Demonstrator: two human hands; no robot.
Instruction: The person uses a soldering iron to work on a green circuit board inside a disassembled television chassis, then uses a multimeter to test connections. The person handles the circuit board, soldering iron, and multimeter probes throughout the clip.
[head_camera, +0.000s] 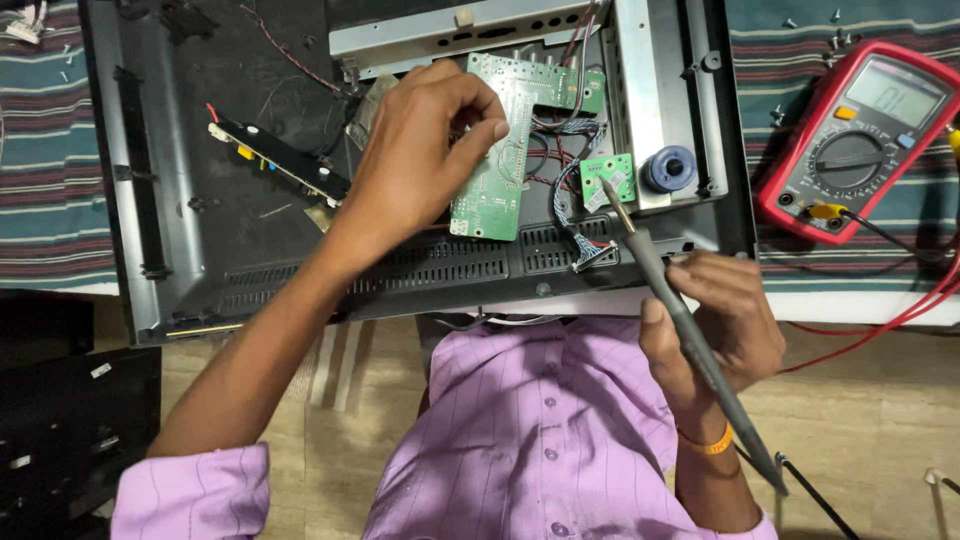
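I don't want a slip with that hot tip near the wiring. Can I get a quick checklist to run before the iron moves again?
1. Right hand grips soldering iron firmly: ok.
2. Iron's tip rests on small green board, clear of the wire bundle: ok.
3. Left hand steadies large green board: ok.
4. Solder spool within reach: ok.
5. Tip hot: cannot tell.
6. Multimeter leads clear of the iron: ok.

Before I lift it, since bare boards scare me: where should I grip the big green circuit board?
Probably by its long bare edges, as the left hand does now, pinching the circuit board from its left side. That side faces open chassis; the right edge is crowded by wires, and the soldering iron in the right hand points in there.
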